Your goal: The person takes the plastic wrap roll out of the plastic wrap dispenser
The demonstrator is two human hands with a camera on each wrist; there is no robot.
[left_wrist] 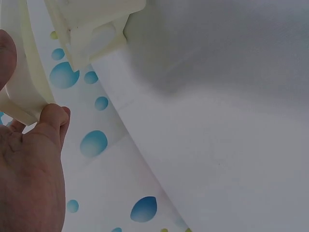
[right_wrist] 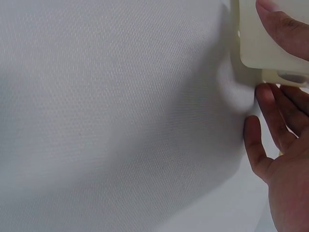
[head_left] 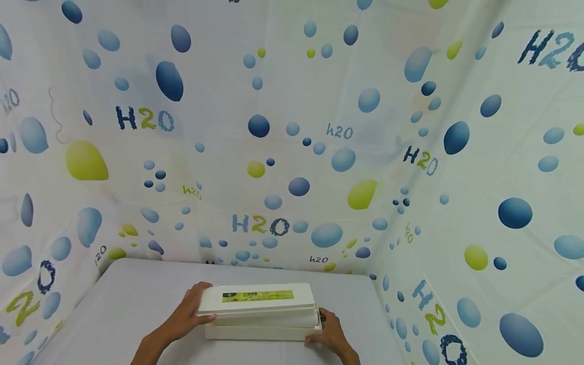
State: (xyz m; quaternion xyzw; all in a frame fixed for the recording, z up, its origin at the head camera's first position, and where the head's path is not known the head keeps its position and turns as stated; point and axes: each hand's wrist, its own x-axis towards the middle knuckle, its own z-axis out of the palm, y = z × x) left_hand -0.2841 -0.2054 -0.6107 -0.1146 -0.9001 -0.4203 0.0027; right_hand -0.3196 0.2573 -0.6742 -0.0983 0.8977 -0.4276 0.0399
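A long white plastic box (head_left: 260, 333) lies on the table with its lid (head_left: 211, 300) tilted over it, the left end raised and the right end low. A yellow-green label (head_left: 257, 295) runs along the lid's top. My left hand (head_left: 182, 317) grips the lid's left end, thumb on the front edge and fingers behind. In the left wrist view the lid (left_wrist: 31, 72) stands apart from the box end (left_wrist: 91, 24), which has an oval cutout. My right hand (head_left: 333, 332) holds the box's right end, its thumb (right_wrist: 285, 31) against the side wall. The box's inside is hidden.
A white cloth covers the table (head_left: 150, 284). Behind it and at both sides hang white curtains (head_left: 219, 167) printed with blue and green drops and H2O lettering. The table's back edge meets the rear curtain.
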